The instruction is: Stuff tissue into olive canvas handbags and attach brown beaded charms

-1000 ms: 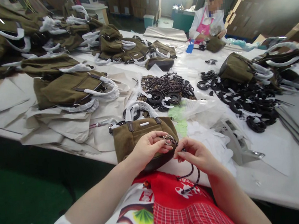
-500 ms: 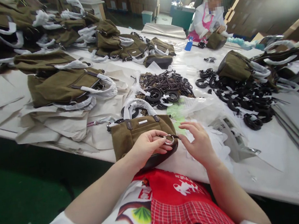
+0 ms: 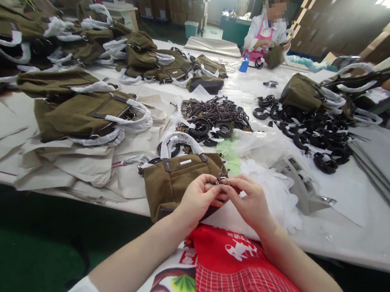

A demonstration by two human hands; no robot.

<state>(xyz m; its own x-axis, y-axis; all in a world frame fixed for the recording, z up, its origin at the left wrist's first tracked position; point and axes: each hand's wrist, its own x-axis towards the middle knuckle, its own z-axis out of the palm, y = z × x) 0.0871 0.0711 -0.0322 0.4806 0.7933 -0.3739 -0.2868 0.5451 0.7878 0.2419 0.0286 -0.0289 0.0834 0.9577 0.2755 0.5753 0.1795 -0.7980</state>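
An olive handbag (image 3: 171, 182) with wrapped white handles stands upright at the table's front edge. At its right lower side, my left hand (image 3: 202, 193) pinches a small metal ring (image 3: 223, 179) attached near the bag's end. My right hand (image 3: 246, 196) meets it there, thumb and fingers closed at the same ring. A thin dark chain or cord runs from the ring up the bag's side. The exact grip of the fingertips is partly hidden.
Beyond the bag lies a heap of dark beaded chains (image 3: 208, 111) with coiled black straps. More coiled straps (image 3: 321, 135) and olive bags lie to the right. Left stand several olive bags (image 3: 81, 115) on paper. A grey tape dispenser (image 3: 305, 189) sits right. A co-worker (image 3: 266, 28) handles a bag across the table.
My right hand has moved left and closed in at the ring beside my left hand. The dark strap end seen between them is now hidden. The co-worker's hands and bag have shifted.
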